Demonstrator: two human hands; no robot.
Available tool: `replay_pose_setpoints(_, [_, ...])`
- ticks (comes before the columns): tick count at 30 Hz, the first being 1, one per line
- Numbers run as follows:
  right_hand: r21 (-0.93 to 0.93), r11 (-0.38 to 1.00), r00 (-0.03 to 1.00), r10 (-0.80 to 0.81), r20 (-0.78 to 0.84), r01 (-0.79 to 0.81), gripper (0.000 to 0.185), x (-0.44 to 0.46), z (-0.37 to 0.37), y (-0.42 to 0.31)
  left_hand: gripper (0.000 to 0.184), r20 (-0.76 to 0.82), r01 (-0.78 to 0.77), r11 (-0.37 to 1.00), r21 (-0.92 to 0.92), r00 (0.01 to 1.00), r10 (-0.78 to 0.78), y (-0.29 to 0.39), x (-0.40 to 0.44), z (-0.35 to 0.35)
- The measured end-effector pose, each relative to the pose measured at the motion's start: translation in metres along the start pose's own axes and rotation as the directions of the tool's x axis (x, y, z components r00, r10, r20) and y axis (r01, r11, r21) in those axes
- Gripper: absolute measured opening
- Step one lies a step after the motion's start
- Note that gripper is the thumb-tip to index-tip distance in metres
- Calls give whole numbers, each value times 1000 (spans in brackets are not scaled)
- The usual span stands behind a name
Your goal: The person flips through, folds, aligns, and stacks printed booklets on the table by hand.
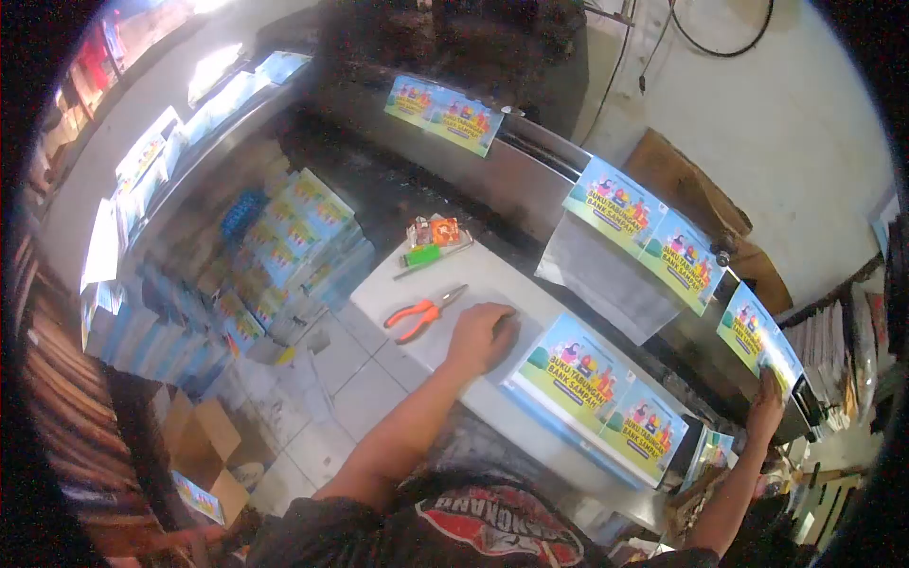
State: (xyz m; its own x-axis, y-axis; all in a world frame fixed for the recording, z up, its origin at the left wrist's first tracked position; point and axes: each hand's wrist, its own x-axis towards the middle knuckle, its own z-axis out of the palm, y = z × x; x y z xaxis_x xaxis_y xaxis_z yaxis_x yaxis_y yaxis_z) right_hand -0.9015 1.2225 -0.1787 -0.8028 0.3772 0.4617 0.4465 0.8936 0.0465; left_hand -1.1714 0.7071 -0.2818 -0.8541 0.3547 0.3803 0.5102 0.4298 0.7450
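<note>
My left hand [481, 337] rests on the white tabletop [379, 293], its fingers loosely bent and holding nothing I can see. Beside it lie orange-handled pliers [424, 313]. To its right sits a stack of printed booklet covers [587, 383], marked "Buku Tabungan Bank Sampah". My right hand [767, 407] is raised at far right, with its fingers closed on the lower edge of a printed cover sheet [751, 327] on the long metal rail [540, 194]. Glare and the angle partly hide these fingers.
More cover sheets [445, 114] and a double sheet [644, 232] over grey paper [606, 275] lie along the rail. A green-handled tool [422, 254] and small packets [434, 232] rest at the table's far end. Printed stacks [303, 222] and a cardboard box [204, 435] stand left.
</note>
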Motion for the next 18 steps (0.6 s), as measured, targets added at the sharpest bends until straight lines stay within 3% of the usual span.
replay_pose_setpoints(1, [25,998,997,58,54,-60,36,-8,-6,-8,23,6,-1,1000,26,1000,1,2,1,-1])
replay_pose_setpoints(2, [3,999,999,-33,4,33,37,-11,-19,-30,22,9,-4,999,52,1000,4,4,1,-1])
replay_pose_setpoints(3, [-1,1000,1000,-29,4,29,37,-15,-22,-49,22,13,-7,999,49,1000,6,5,1,0])
replay_pose_setpoints(5, [362,909,964,125,235,-206,42,-22,-24,-93,21,-57,-21,1000,23,998,22,8,1,0])
replay_pose_setpoints(7, [405,914,951,-131,281,7,43,-36,-63,-188,22,-30,0,999,34,1000,1,9,-1,-2])
replay_pose_setpoints(9, [439,876,869,-365,334,199,50,-45,-97,-258,23,-2,18,999,45,1000,-17,6,-2,-1])
replay_pose_setpoints(11, [380,879,788,-443,427,288,61,-62,-84,-279,23,7,11,999,33,1000,-11,1,0,1])
replay_pose_setpoints(13, [332,864,791,-488,370,378,71,-65,-80,-273,21,-42,-15,1000,24,999,16,-1,0,3])
replay_pose_setpoints(15, [410,856,731,-494,470,315,83,-57,-80,-270,19,-80,-47,999,17,996,48,-2,-1,4])
replay_pose_setpoints(18, [473,854,752,-454,477,215,92,-48,-71,-264,17,-101,-56,998,5,993,56,1,1,2])
